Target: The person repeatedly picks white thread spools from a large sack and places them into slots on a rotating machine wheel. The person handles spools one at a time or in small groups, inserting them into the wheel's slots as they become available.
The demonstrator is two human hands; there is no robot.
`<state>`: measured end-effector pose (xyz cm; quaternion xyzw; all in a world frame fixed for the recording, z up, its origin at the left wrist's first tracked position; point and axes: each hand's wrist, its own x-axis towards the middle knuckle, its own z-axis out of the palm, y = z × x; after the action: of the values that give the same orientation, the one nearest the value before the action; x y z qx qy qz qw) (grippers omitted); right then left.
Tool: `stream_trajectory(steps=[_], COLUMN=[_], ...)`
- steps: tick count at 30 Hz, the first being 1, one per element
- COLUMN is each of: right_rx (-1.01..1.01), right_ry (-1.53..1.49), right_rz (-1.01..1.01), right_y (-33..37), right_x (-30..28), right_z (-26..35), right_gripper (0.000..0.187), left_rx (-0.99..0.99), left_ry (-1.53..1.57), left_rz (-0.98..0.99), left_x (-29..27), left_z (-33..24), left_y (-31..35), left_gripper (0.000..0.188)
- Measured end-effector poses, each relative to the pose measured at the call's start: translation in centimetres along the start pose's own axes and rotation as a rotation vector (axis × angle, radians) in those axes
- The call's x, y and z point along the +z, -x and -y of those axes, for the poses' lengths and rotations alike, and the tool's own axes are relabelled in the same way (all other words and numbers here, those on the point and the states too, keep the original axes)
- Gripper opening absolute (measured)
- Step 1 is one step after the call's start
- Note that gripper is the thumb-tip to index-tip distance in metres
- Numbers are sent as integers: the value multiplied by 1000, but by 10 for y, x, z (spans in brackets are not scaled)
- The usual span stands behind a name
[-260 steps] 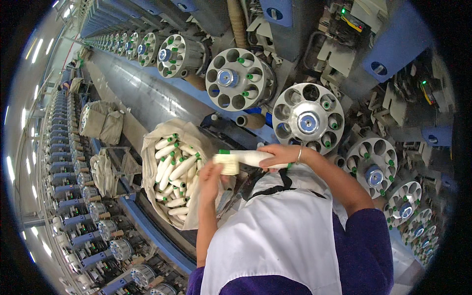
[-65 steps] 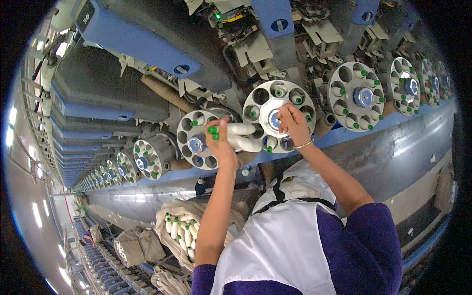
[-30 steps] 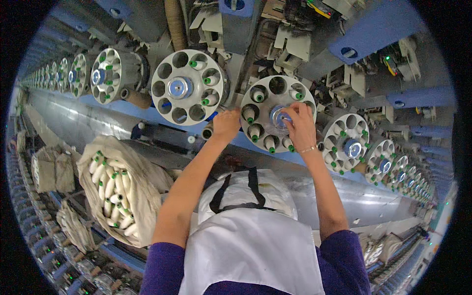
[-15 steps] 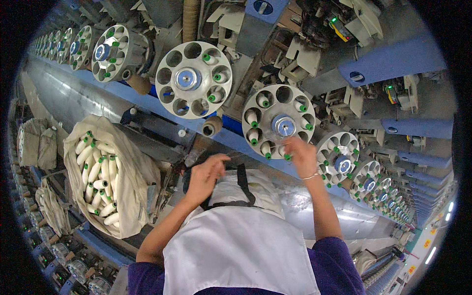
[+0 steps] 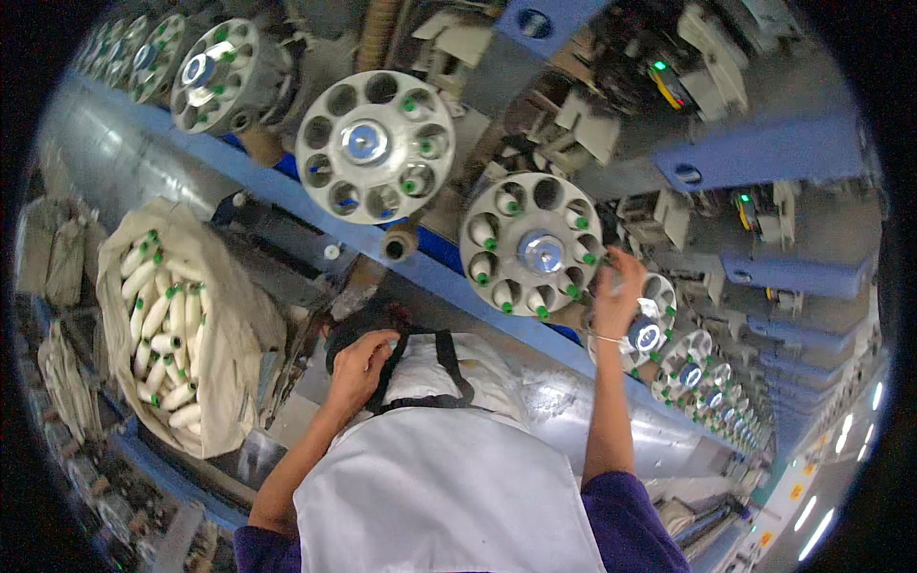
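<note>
1. The right hand [image 5: 621, 291] is just beside the right rim of the nearer wheel [image 5: 543, 222], its thumb and bent fingertips apart; blur hides whether they touch the rim
2. Closest to those fingertips is a green-tipped spool [image 5: 585, 251] in the wheel's right-hand hole, just to the left of the hand and outside its grip
3. More white spools [image 5: 483, 230] with green ends sit in other holes around that wheel, farther from the hand, circling a shiny blue-centred hub [image 5: 542, 252]
4. The left hand [image 5: 359, 371] is low, beside the black strap [image 5: 449, 363] and the white apron [image 5: 439, 497], fingers curled; I cannot tell whether they are closed on anything
5. Left of that hand and apart from it stands a beige cloth bag [image 5: 239, 329], with loose white spools [image 5: 177, 310] piled in its mouth
6. Up and left of the nearer wheel, a second wheel [image 5: 364, 112] carries spools in its right side, well apart from both hands
</note>
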<state>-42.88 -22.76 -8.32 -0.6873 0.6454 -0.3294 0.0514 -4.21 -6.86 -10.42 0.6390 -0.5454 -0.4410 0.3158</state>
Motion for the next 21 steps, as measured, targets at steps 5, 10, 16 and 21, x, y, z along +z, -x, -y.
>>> stream_trajectory(steps=[5,10,16,21], right_rx=[8,-539,-631,-718], right_ry=[11,-184,-458,-646], right_rz=[-62,102,564,902], right_y=[-21,-36,-17,29], right_x=[-17,75,161,204], right_z=[-18,93,275,391], right_gripper=[27,16,22,27], left_rx=[-4,80,86,13], left_ry=[-236,-248,-457,-536], left_rz=[8,-120,-300,-727], left_x=[1,-24,-115,-252], left_z=[12,22,51,114], left_y=[10,30,74,82], left_gripper=[25,27,39,39])
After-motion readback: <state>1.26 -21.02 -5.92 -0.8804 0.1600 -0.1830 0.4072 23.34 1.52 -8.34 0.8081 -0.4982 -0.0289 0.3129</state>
